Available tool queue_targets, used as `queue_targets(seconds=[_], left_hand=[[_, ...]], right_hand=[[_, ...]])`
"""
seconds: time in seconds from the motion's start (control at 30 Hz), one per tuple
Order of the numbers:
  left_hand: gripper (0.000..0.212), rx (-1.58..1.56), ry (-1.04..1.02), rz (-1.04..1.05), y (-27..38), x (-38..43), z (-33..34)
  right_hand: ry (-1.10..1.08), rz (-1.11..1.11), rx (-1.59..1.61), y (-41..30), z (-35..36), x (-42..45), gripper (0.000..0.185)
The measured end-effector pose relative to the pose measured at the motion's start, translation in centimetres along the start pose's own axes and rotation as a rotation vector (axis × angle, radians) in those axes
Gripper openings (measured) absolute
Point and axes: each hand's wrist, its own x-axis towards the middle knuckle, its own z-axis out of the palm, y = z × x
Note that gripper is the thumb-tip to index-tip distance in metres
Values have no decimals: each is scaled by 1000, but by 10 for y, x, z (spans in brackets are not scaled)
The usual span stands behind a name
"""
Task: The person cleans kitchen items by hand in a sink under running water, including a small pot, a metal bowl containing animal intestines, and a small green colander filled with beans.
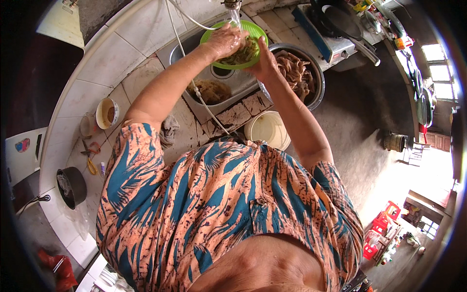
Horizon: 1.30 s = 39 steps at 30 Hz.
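Observation:
A bright green plastic strainer basket (261, 31) is held over the steel sink (239, 87), under water running from the tap (232, 4). My right hand (265, 58) grips its right side, thumb at the rim. Inside it, my left hand (227, 41) is wet and touches chopped yellow-green vegetables (248, 51); its fingertips are partly hidden, so I cannot tell whether they grip any. Below the basket the sink drain (222, 72) is partly visible. A brownish, stringy heap (211, 91) lies on the sink bottom.
Right of the sink stands a metal basin (321, 87) of plucked poultry pieces (293, 71). A white bucket (268, 127) is near my body. A white hose (197, 91) crosses the sink. A gas stove (334, 51) with a pan (341, 22) is beyond; a bowl (107, 113) and scissors (90, 162) lie left.

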Motion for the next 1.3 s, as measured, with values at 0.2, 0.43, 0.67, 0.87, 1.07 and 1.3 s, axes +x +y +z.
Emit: queue_targets(seconds=[0.2, 0.43, 0.67, 0.87, 1.07, 1.3], left_hand=[[50, -374, -257, -113, 13, -27, 16], [38, -188, 203, -11, -11, -4, 20], [38, -343, 97, 128, 1, 12, 45], [36, 95, 16, 185, -26, 2, 37], [30, -425, 140, 16, 3, -10, 55], [48, -187, -45, 29, 2, 10, 20]], right_hand=[[37, -33, -45, 10, -15, 7, 70], [10, 28, 51, 11, 1, -1, 68], [32, 28, -16, 7, 6, -7, 66], [94, -46, -38, -6, 4, -10, 69], [74, -37, -109, 4, 1, -6, 69], [69, 37, -30, 1, 6, -8, 68]])
